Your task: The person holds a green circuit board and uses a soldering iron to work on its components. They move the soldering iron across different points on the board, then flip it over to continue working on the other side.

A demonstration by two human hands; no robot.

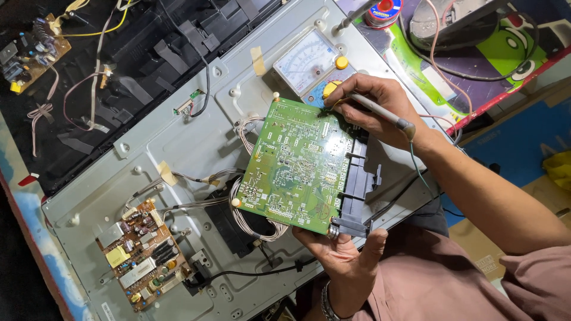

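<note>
My left hand (345, 252) grips the green circuit board (297, 163) at its near edge, tilted over the grey panel (178, 142). My right hand (375, 107) pinches the probe (380, 111) on its far corner; I'd keep the tip steady

One camera only here, riding on the person's head and looking steeply down and forward over the surface (178, 148). It is sitting close, with the green circuit board (297, 163) filling the middle of the frame. The person's own forearm is coming in from the lower right, and the far edge of the view is cutting off the clutter up top.
</note>
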